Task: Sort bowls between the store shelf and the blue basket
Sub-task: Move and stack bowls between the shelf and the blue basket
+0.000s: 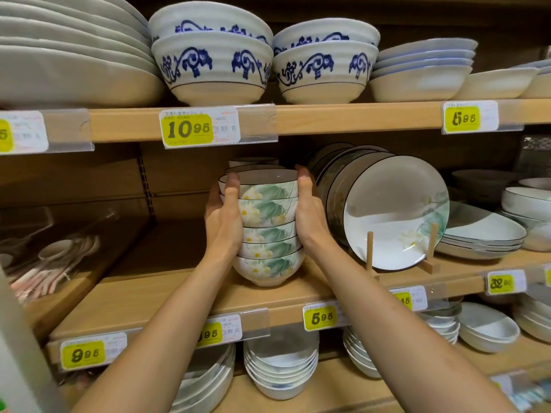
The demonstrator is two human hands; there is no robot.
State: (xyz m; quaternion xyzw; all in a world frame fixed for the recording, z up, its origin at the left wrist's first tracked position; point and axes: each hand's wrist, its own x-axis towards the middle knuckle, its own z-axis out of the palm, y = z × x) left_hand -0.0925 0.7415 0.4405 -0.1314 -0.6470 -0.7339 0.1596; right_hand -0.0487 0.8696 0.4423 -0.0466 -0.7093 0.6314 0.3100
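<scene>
While left hand (pixel 223 225) and right hand (pixel 310 217) clasp bowl stack (pixel 269 231) on shelf (pixel 179 296): ceramic, heavy, slippery, fragile; support lowest bowl.

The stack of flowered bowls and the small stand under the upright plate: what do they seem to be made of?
The stack of flowered bowls looks like glazed ceramic, perhaps porcelain: white glossy walls, printed green leaves and flowers, a thin dark rim. The stand seems to be pale, matte wood, probably unvarnished: round pegs of a light tan colour.
</scene>
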